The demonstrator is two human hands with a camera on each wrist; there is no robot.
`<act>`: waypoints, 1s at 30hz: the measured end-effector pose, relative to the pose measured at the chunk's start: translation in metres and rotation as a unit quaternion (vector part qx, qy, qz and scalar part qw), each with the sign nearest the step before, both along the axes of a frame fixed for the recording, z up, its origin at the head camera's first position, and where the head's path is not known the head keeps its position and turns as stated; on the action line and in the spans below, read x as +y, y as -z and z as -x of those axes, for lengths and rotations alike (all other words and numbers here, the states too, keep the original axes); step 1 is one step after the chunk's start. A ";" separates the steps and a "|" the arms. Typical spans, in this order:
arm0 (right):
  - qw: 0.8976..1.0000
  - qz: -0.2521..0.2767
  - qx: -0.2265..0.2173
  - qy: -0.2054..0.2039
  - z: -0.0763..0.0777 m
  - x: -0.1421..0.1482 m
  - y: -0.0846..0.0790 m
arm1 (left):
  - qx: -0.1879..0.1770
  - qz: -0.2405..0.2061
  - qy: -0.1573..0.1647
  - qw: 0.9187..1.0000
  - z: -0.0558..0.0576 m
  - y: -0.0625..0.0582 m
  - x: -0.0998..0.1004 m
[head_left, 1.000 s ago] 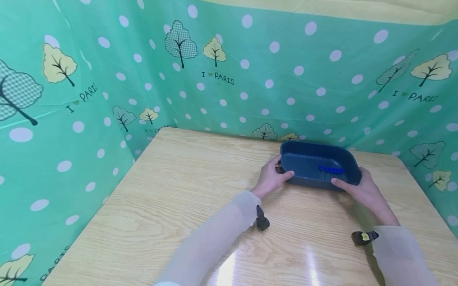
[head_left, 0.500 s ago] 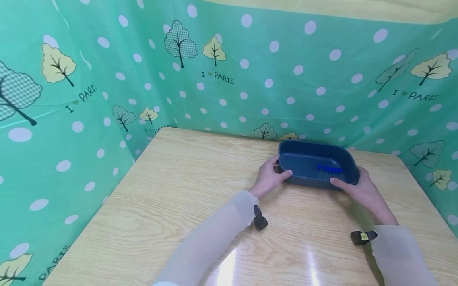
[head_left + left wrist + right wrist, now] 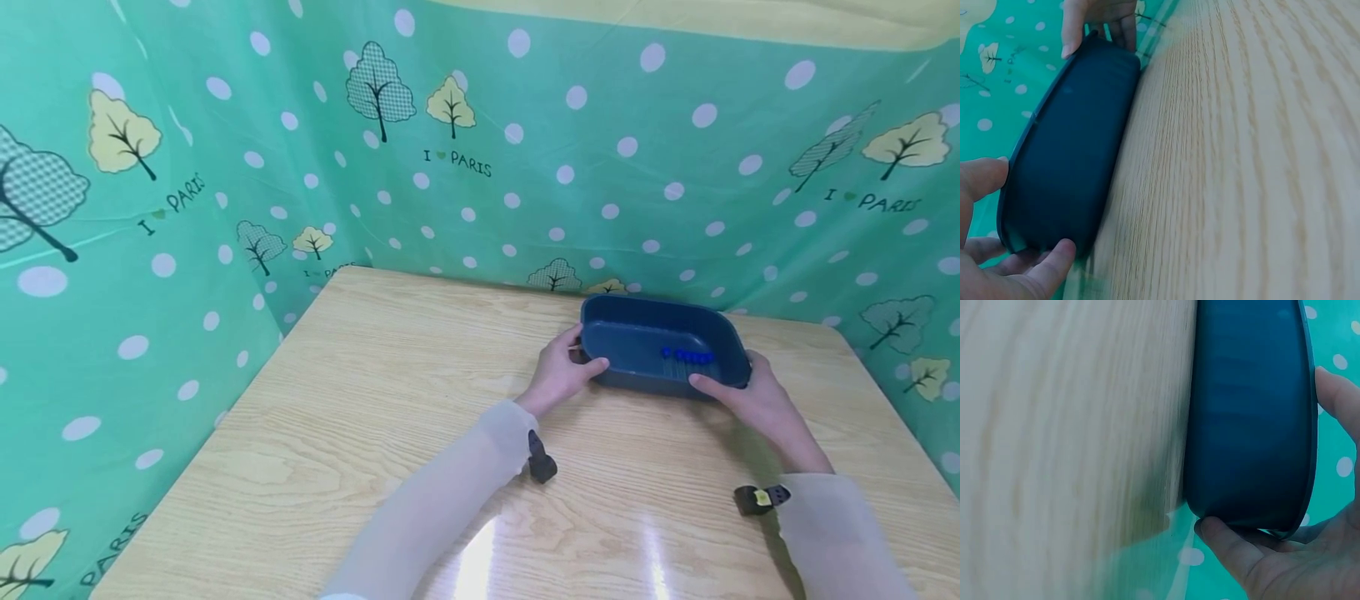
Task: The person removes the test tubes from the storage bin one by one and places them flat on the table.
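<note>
A dark blue plastic basin (image 3: 626,346) with rounded corners stands at the far right part of the table, near its back edge. Several small bright blue pieces (image 3: 693,357) lie in a row on its floor. My left hand (image 3: 557,371) grips the basin's left end, thumb over the near rim and fingers around the side. At the opposite end my right hand (image 3: 761,404) holds it the same way. In the left wrist view the basin's outer wall (image 3: 1072,144) shows close along the wood. The right wrist view has my fingertips (image 3: 1219,534) under the basin's end corner.
The wooden table (image 3: 360,400) stretches left and toward me. A green polka-dot cloth (image 3: 480,192) printed with trees hangs right behind the table's back edge and along its left side. A black wrist camera (image 3: 542,462) sits at the left sleeve, another black camera (image 3: 753,500) at the right.
The basin has shifted slightly to the left along with both hands. The grip on it and the blue pieces inside look the same.
</note>
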State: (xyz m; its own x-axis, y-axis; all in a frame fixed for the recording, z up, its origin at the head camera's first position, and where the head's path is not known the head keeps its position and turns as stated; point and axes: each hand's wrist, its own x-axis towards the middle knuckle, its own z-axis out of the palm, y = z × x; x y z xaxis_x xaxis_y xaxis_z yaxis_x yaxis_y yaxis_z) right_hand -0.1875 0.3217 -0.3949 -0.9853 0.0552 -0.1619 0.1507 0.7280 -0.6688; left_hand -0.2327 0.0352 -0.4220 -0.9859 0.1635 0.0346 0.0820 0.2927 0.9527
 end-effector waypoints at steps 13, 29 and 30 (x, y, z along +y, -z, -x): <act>1.000 -0.008 -0.005 0.005 0.001 -0.004 0.000 | -0.002 0.014 0.000 1.000 0.001 0.001 -0.006; 1.000 -0.008 0.002 0.005 0.000 -0.008 0.000 | 0.001 0.000 0.005 1.000 0.000 0.000 -0.012; 1.000 -0.008 0.002 0.005 0.000 -0.008 0.000 | 0.001 -0.001 0.005 1.000 0.001 0.001 -0.012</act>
State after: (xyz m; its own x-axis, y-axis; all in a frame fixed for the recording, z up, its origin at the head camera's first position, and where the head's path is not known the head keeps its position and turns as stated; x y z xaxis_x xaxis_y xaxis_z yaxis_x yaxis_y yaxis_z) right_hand -0.1878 0.3137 -0.3947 -0.9854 0.0678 -0.1564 0.1550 0.7377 -0.6571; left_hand -0.2333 0.0229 -0.4225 -0.9840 0.1741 0.0368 0.0871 0.2908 0.9528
